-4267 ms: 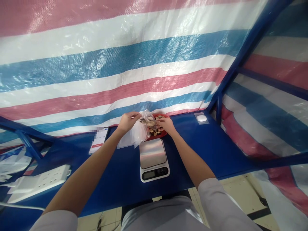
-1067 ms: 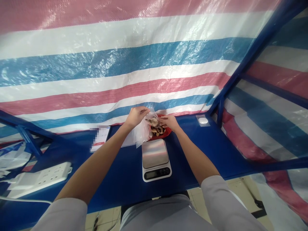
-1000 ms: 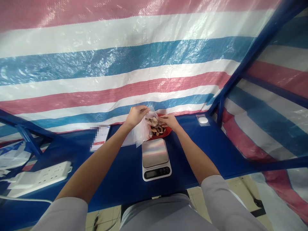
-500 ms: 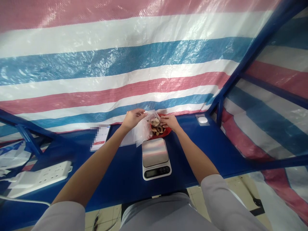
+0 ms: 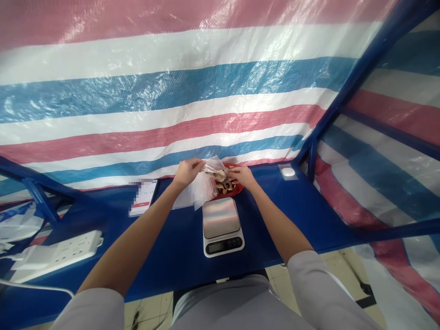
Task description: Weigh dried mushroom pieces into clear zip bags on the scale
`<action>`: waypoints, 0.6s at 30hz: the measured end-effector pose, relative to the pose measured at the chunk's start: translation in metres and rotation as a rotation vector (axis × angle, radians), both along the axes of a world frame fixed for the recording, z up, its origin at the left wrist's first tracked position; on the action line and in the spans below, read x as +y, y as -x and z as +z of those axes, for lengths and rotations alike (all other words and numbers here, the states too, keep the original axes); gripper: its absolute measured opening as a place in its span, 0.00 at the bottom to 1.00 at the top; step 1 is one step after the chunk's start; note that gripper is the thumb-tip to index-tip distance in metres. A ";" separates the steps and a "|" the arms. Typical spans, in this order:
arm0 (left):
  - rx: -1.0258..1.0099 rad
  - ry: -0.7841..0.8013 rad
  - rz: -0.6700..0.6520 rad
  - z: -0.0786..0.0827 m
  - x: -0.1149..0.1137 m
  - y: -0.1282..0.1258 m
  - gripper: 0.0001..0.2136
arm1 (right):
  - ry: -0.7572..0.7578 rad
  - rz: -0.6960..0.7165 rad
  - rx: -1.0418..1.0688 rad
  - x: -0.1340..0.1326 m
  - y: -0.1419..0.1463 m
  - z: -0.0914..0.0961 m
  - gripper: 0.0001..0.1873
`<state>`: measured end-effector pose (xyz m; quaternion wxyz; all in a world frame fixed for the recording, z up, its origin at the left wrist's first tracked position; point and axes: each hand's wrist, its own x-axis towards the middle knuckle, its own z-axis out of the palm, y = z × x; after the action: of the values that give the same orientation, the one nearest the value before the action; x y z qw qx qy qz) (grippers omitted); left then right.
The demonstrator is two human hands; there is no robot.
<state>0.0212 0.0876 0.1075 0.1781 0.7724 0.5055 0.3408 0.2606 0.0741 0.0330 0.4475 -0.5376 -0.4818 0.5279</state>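
My left hand (image 5: 187, 172) grips the top edge of a clear plastic bag (image 5: 203, 189), which hangs down over the front of a red plate (image 5: 239, 189). Dried brown slices (image 5: 223, 184), possibly mushroom, lie in a heap on the plate, and at least one sits at the bag's mouth. My right hand (image 5: 243, 176) rests just right of the mouth with its fingers drawn together. I cannot tell whether they hold the bag or a slice.
A kitchen scale (image 5: 222, 243) with a steel top stands just in front of the plate on the blue table (image 5: 172, 247). A phone (image 5: 143, 198) lies to the left, a white power strip (image 5: 57, 256) at front left, and a small white round object (image 5: 288, 172) at back right. Striped tarpaulin (image 5: 172, 101) rises behind.
My left hand has moved down and slightly left since a second ago, and the bag's mouth has dropped closer to the plate. My right hand has barely moved.
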 end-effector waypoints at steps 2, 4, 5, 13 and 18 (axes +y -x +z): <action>-0.002 0.002 0.004 -0.002 -0.001 0.000 0.19 | -0.019 0.004 -0.012 0.001 0.000 -0.003 0.05; -0.017 -0.011 -0.006 -0.001 -0.002 -0.003 0.18 | -0.026 0.005 0.006 0.002 0.002 -0.004 0.05; -0.026 -0.016 -0.018 0.000 -0.002 -0.005 0.18 | -0.024 0.005 0.026 0.002 0.003 -0.004 0.05; -0.056 -0.046 -0.025 0.004 0.000 -0.012 0.17 | 0.051 0.052 0.227 -0.003 0.002 -0.007 0.10; -0.080 -0.014 -0.034 0.001 -0.001 -0.016 0.17 | 0.044 -0.009 0.154 -0.004 0.002 -0.006 0.07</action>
<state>0.0368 0.0866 0.1084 0.1986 0.7680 0.4822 0.3718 0.2586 0.0699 0.0269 0.4738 -0.5073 -0.4317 0.5760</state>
